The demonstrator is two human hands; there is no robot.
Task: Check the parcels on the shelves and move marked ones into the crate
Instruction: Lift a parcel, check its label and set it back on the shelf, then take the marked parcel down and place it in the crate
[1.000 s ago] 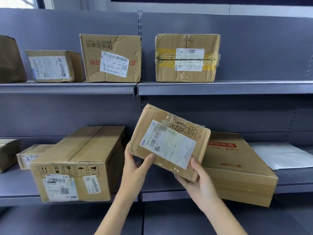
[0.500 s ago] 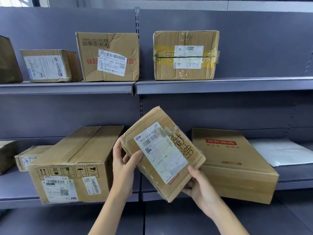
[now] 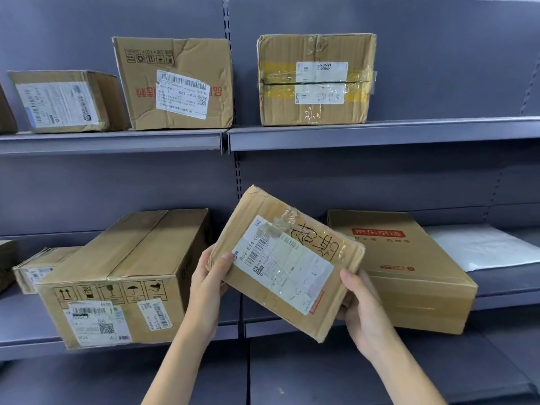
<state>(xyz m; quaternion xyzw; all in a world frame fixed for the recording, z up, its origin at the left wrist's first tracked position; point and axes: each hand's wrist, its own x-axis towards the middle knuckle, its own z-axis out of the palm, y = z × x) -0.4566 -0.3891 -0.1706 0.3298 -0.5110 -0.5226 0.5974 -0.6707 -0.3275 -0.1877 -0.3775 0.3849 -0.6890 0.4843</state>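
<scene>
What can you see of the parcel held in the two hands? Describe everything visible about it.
The held parcel is a flat brown cardboard box, tilted, held clear of the shelves. Its upper face bears a white shipping label with barcodes, clear tape and black handwritten characters. Edges look creased. The left hand grips its left edge; the right hand grips its lower right side.

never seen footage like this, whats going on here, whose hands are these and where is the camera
The camera sits on a person's head, looking forward and down, so the two bare arms reaching in from below are theirs. The left hand and right hand hold a flat cardboard parcel, tilted, with a white shipping label and handwritten black characters facing the camera. Behind it are grey metal shelves. The upper shelf carries several labelled boxes; the lower one has a large carton, a flat box with red print and a white mailer bag. No crate is in view.
</scene>
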